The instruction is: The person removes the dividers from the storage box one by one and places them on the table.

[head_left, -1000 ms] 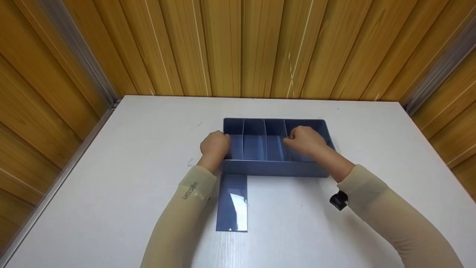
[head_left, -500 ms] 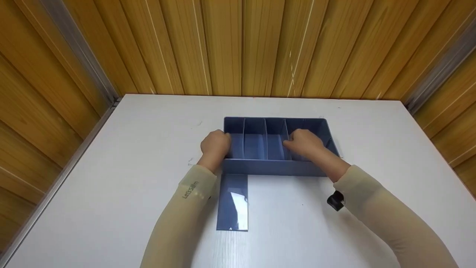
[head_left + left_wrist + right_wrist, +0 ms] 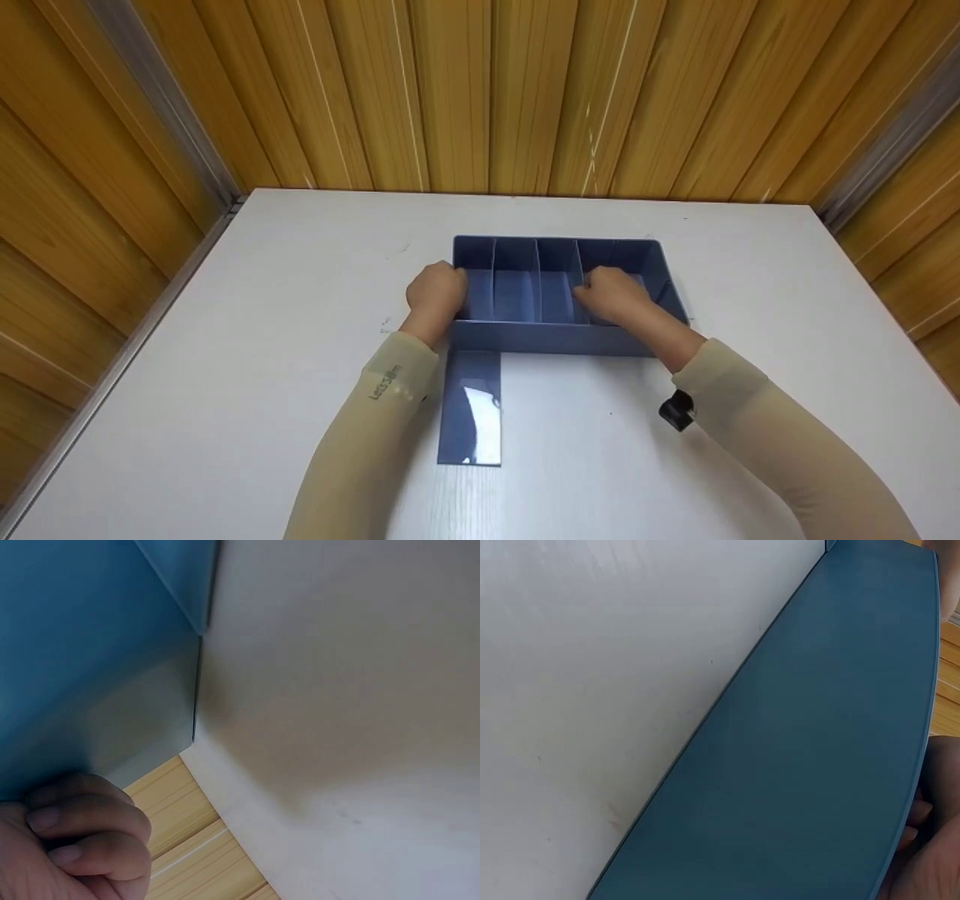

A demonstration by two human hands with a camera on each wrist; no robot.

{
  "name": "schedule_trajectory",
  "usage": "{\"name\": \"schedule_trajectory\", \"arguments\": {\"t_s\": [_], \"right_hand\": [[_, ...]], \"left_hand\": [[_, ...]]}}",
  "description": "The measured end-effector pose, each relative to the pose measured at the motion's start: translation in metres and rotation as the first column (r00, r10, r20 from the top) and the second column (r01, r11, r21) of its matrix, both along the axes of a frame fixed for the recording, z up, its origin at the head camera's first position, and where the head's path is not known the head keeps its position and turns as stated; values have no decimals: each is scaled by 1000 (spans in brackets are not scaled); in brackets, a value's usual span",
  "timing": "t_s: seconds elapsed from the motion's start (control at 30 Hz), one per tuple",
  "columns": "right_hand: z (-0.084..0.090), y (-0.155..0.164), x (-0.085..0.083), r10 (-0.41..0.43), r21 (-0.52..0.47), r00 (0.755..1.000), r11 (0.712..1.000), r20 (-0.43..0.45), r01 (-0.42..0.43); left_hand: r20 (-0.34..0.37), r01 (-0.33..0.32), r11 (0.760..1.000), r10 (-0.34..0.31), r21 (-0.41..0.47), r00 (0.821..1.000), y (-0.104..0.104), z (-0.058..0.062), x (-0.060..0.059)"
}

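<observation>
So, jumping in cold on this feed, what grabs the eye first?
A blue divided tray sits mid-table on the white table, with upright dividers splitting it into compartments. The left hand grips the tray's left end, while the right hand reaches inside at a divider toward the right. A loose blue panel lies flat just in front of the tray's left corner.

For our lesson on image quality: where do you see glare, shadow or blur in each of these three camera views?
Head view: sharp overall, with a bright glare patch on the loose blue panel and curved wall lines at the edges. Left wrist view: soft focus, with a shadow on the table beside the blue box. Right wrist view: evenly lit, the box wall looking bowed.
</observation>
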State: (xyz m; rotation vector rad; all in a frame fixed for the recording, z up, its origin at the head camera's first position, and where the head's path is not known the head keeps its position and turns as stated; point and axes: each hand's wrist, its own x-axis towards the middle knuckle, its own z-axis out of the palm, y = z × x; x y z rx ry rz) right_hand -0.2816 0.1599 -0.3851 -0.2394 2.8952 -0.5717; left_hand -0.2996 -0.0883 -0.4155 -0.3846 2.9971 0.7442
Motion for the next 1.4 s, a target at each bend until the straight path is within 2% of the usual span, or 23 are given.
{"name": "schedule_trajectory", "arguments": {"t_s": [0.43, 1.1, 1.4], "right_hand": [[-1, 0, 1, 9, -4, 1000, 1000, -9, -10], [5, 1, 5, 13, -67, 999, 998, -32, -16], [8, 2, 7, 16, -90, 998, 996, -63, -22]], "left_hand": [[0, 18, 1000, -18, -23, 1000, 0, 0, 2], [-19, 5, 1000, -5, 9, 1000, -1, -1, 3], [0, 27, 999, -27, -23, 1000, -1, 0, 3]]}}
